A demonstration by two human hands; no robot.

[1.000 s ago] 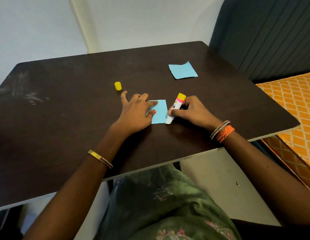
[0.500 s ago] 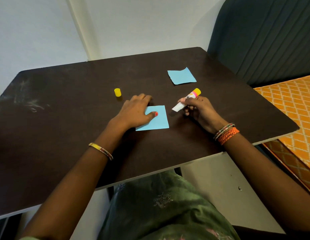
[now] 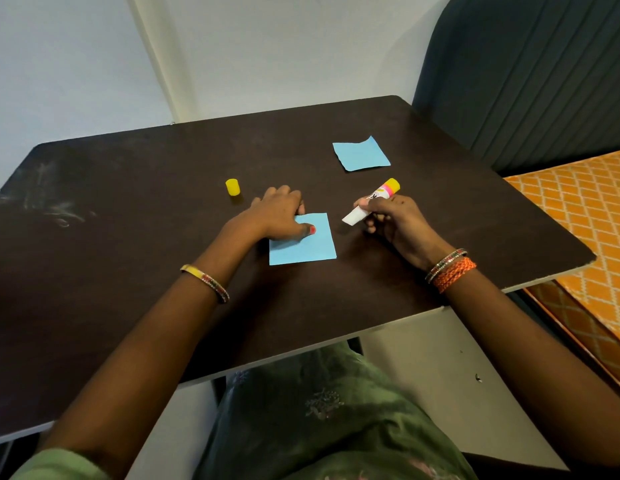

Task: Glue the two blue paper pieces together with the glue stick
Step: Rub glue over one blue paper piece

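Observation:
A blue paper square lies flat near the middle of the dark table. My left hand rests on its upper left part, thumb pressing the paper down. My right hand grips the uncapped glue stick just right of that paper, white tip pointing down-left and held a little above the table, yellow end up. A second blue paper piece with a ragged edge lies farther back on the right.
The glue stick's yellow cap stands on the table left of my left hand. A dark ribbed panel rises at the back right, and an orange patterned mat lies beyond the table's right edge.
My right hand lifted the glue stick off the near paper and drew it to the right. More of the paper shows; my left hand stays pressing on it.

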